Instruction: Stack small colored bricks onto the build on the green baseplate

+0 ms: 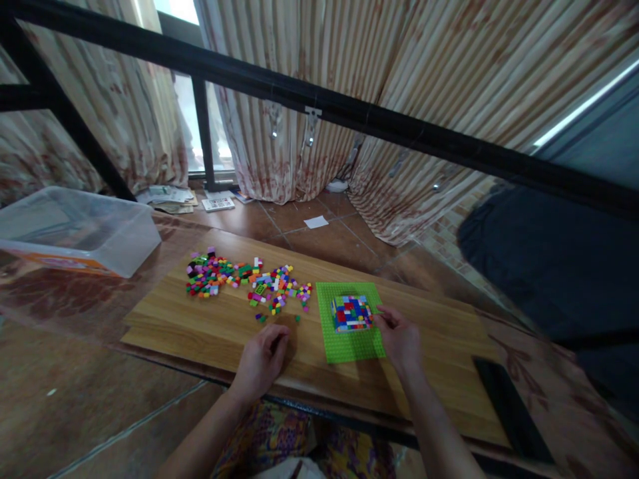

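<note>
A green studded baseplate (349, 350) lies on the wooden board, bearing a low, roughly rectangular build of multicoloured toy bricks (352, 313). At the right side of this build is my right hand (401, 338), its thumb and forefinger pinched close to the edge; whatever is between the fingertips is too small to make out. My left hand (263, 356) rests on the board left of the baseplate, fingers curled in. Its palm is hidden, so any contents cannot be seen. Just beyond it lies a spread of loose toy bricks (277, 283) in many colours.
Another heap of loose bricks (207, 273) is farther left on the wooden board (434, 359). A clear plastic bin (110, 233) stands at the left. A black flat object (509, 406) lies at the board's right end. A dark metal bar (349, 110) crosses in front of curtains.
</note>
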`<state>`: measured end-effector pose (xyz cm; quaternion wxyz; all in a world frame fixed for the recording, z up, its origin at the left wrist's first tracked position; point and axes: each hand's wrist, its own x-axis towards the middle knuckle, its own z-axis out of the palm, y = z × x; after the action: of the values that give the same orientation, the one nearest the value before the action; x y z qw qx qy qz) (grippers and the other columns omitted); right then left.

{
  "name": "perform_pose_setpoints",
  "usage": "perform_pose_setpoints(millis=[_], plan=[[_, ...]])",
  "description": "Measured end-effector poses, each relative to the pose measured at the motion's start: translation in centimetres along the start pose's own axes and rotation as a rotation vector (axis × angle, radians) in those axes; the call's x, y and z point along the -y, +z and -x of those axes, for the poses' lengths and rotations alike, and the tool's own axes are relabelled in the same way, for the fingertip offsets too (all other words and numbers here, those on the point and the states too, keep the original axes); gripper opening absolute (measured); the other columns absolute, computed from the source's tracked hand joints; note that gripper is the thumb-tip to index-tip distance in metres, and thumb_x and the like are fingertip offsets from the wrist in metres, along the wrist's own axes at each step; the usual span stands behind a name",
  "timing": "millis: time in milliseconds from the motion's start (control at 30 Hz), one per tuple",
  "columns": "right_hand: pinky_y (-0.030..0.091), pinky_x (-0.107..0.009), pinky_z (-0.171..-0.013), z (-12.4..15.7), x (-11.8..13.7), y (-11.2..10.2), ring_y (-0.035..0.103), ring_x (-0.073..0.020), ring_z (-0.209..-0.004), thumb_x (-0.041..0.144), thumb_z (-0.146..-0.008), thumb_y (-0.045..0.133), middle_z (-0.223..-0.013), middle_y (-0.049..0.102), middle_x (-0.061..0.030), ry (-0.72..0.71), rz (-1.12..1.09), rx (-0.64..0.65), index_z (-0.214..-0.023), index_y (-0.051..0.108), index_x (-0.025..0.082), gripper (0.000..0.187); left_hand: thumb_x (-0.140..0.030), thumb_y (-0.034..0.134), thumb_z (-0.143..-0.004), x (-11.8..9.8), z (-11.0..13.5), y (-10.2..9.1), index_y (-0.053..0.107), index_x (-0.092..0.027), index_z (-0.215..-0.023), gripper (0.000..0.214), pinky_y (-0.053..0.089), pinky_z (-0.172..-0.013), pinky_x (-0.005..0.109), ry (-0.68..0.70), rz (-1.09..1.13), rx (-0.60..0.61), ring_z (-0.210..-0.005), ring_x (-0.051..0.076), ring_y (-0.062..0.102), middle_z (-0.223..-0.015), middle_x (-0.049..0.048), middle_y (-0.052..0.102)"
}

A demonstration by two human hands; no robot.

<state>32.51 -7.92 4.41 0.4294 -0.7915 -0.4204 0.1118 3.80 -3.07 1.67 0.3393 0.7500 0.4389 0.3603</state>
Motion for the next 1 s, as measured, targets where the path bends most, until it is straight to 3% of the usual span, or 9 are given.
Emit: perform_pose_setpoints(millis=[300,633,1000], plan=[[0.053,-0.036,-0.071,0.5,-0.2,0.8,0.070,-0.0249,-0.075,0.041,-0.078,0.056,-0.083,0.075,-0.0096,-0.010,0.049,-0.019,-0.096,0.072,0.016,0.035,-0.027,0.049,-0.091,0.0,0.0,0.0,0.064,-0.020,-0.089,0.016,0.051,-0.077,0.028,0.005,0.003,0.009,-0.083,0.017,0.066,-0.086,0.0040,0.068],[0.053,-0.038,-0.076,2.7,-0.7,0.1,0.069,-0.0256,-0.082,0.045,-0.084,0.050,-0.092,0.074,-0.0121,-0.020,0.050,-0.053,-0.097,0.071,0.015,0.039,-0.027,0.049,-0.090,-0.2,0.0,-0.1,0.064,-0.021,-0.090,0.017,0.051,-0.077,0.029,0.007,-0.008,0.014,-0.082,0.018,0.066,-0.087,0.0045,0.070],[0.050,-0.041,-0.079,6.0,-3.0,-1.6,0.064,-0.0255,-0.084,0.043,-0.085,0.052,-0.095,0.070,-0.0134,-0.105,0.258,0.063,-0.097,0.069,0.015,0.036,-0.028,0.050,-0.089,0.0,0.0,0.0,0.064,-0.021,-0.089,0.016,0.052,-0.075,0.028,0.018,-0.017,0.008,-0.081,0.017,0.066,-0.087,0.0037,0.069]])
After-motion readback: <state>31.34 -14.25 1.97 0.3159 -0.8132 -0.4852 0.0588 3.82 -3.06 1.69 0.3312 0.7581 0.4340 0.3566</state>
